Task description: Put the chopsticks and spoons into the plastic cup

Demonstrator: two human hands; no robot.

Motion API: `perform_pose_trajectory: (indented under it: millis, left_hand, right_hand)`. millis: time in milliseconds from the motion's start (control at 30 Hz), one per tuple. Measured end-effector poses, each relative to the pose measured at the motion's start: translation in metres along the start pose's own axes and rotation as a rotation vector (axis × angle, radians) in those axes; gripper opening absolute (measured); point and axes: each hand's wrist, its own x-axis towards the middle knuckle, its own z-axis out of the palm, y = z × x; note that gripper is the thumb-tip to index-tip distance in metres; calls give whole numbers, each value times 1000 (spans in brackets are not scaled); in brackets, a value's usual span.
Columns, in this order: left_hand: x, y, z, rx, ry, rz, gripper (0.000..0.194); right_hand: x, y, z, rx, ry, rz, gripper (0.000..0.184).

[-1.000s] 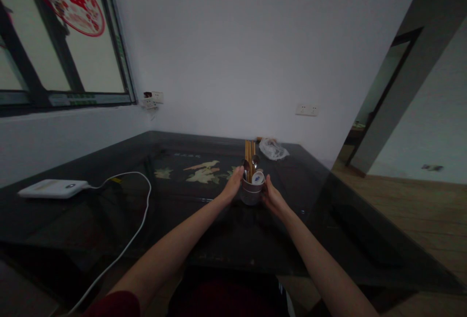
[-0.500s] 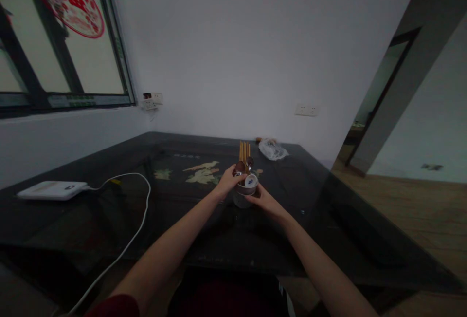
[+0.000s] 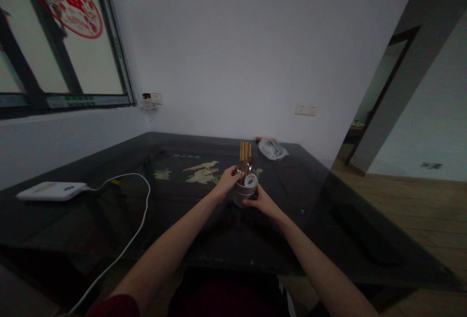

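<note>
A round utensil holder [image 3: 246, 191] stands on the dark table in front of me. Several wooden chopsticks [image 3: 245, 150] rise from it, with a metal spoon [image 3: 241, 167] at the left and another metal spoon [image 3: 250, 162] behind. A white piece with a blue mark [image 3: 250, 180], perhaps a ceramic spoon, sits at its front rim. My left hand [image 3: 228, 179] is closed at the left spoon, just below its bowl; the fingertips are partly hidden. Around the holder's right side my right hand [image 3: 263, 201] is wrapped, thumb across the front.
A crumpled clear plastic bag [image 3: 272, 149] lies near the back edge of the table [image 3: 175, 224]. On the left is a white power bank [image 3: 53, 191] with a white cable [image 3: 146, 210] running off the front edge. A dark flat object [image 3: 365, 236] lies at the right.
The holder has shifted slightly left. My left hand has gone from the holder's side to the left spoon, and my right thumb has come round to the front.
</note>
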Motion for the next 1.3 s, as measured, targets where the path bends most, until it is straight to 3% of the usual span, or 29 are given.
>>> perform_pose_trajectory:
  millis: [533, 967, 1200, 1300]
  left_hand:
    - [-5, 12, -1, 58, -156, -22, 55]
    - [-5, 24, -8, 197, -173, 68, 49]
    - [-2, 17, -4, 55, -81, 17, 66]
    - [-2, 16, -2, 75, -23, 17, 63]
  right_hand:
    - [2, 9, -1, -65, 13, -41, 82]
    - [-2, 4, 3, -139, -1, -72, 86]
    - [1, 7, 2, -136, 26, -19, 80]
    - [1, 6, 2, -172, 50, -24, 77]
